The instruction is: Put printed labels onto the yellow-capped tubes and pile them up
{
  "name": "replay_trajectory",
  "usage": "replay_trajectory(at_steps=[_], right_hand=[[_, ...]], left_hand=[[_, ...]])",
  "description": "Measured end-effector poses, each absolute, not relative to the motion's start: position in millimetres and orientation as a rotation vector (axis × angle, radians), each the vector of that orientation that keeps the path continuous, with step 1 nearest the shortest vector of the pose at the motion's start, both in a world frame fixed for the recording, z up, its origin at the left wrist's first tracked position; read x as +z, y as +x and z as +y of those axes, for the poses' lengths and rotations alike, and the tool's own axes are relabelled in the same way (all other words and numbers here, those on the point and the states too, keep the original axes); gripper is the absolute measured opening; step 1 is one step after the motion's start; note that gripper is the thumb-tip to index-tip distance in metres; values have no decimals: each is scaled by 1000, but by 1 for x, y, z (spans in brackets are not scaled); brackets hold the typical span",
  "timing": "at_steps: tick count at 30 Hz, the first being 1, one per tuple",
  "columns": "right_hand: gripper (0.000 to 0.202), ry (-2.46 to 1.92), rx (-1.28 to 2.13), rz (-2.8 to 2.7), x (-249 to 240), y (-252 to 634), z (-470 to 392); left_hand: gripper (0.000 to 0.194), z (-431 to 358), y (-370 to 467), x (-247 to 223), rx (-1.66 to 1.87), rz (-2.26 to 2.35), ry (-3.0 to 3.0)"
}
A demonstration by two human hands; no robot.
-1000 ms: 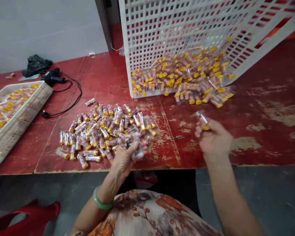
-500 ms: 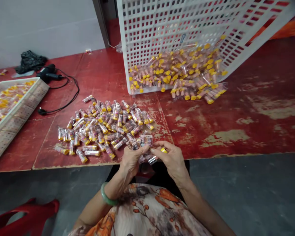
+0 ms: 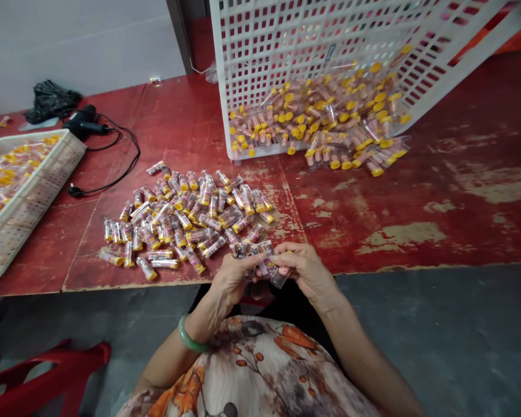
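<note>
Both our hands meet over the near edge of the red table (image 3: pixel 421 191), and from that spot we read the clock. With our left hand (image 3: pixel 232 277) we pinch several printed films (image 3: pixel 264 249) between thumb and fingers. With our right hand (image 3: pixel 306 267) we grasp one tube (image 3: pixel 280 278), its yellow cap mostly hidden under our fingers and its clear end tipped down. It sits against the right side of the films; we cannot tell whether one goes around it.

At ten o'clock, close by, we have a loose heap (image 3: pixel 178 220) of printed, yellow-capped tubes. At one o'clock is a white crate (image 3: pixel 295 46), with plain pink-filled tubes (image 3: pixel 325 124) piled in it and spilling onto the tabletop. Between nine and ten, a white tray (image 3: pixel 43 200) holds more yellow-capped pieces. Farther out at ten lie a black blower (image 3: pixel 84 123), its cord (image 3: pixel 139 153) curled beside it, and a black bag (image 3: pixel 52 101).

We wear a green bangle (image 3: pixel 186 339) on our left wrist. At eight o'clock, below the tabletop, we see a red stool (image 3: pixel 80 360).
</note>
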State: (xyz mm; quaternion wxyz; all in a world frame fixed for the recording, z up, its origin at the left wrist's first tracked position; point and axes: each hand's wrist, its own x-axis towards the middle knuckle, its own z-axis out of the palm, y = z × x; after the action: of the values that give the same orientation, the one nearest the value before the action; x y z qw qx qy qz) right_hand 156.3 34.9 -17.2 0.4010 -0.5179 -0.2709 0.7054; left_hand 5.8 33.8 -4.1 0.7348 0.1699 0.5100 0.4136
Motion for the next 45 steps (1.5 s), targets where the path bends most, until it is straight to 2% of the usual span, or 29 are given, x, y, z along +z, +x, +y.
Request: replay_trajectory(at_steps=[4,8,14,24,33,38,43,45], right_hand=[[23,-1268,1616,-909,-16,174,21],[21,-1152,1392,-1103,-20,193,-2],[18,-1164,870,-1444,-17,187,-22],[36,-1139,244,-1629,-6,163,-22],[46,-1187,-93,-1646,-33,138,-23],[47,-1127,-60,-1659,-42,131,-11],[35,-964,509,-1793,-31,144,-1],[34,-980,632,-1785,-30,149,0]], left_hand=[[38,34,3,-8,990,1229,408],[35,34,6,-6,1048,1182,325],[35,34,13,1,1029,1146,250],[32,27,15,5,995,1035,217],[39,20,16,1,1124,1135,289],[40,21,12,-2,1198,1087,296],[32,25,3,-3,1051,1030,288],[32,25,2,-2,1018,1007,266]])
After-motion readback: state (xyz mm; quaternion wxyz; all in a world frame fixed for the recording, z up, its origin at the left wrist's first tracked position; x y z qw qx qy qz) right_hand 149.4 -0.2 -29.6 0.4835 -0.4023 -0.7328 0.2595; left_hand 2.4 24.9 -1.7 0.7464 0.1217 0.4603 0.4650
